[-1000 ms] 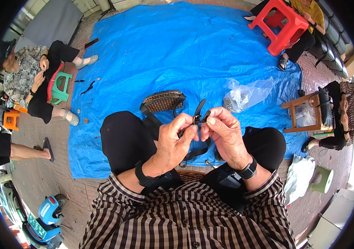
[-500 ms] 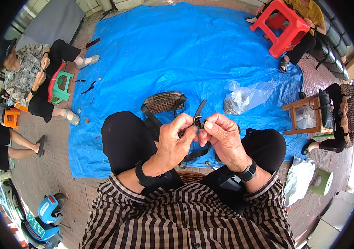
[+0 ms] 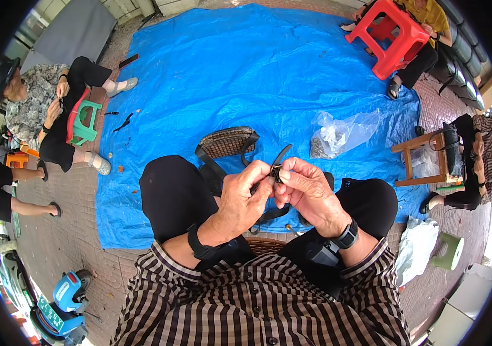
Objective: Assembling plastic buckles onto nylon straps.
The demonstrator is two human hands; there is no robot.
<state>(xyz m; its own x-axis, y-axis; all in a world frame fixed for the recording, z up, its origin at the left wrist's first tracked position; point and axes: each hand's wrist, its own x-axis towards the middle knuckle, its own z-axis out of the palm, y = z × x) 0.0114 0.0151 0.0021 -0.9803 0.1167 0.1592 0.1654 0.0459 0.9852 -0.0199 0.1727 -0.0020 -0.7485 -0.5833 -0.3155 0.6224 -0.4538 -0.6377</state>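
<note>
Above my lap, my left hand (image 3: 239,199) and my right hand (image 3: 311,193) meet at a black strap (image 3: 282,154) with a small dark buckle (image 3: 276,173). The thumb and fingers of my left hand are closed on it from one side, and my right thumb and fingers pinch the buckle from the other. The strap's free end sticks up and curves to the right above my fingertips. How the strap runs through the buckle is hidden by my fingers. Just beyond my hands lies a brown woven-pattern bag (image 3: 227,143) with a black strap.
A blue tarp (image 3: 217,75) spreads ahead, with a clear plastic bag of small pieces (image 3: 329,142) on it. People sit at left and right. Around are a red stool (image 3: 393,34), a wooden stool (image 3: 410,164), a green stool (image 3: 447,251) and a blue scooter (image 3: 66,291).
My right fingers have closed in on the buckle, nearer my left fingertips. The strap's free end leans further right. At far left, a passer-by's legs have changed position.
</note>
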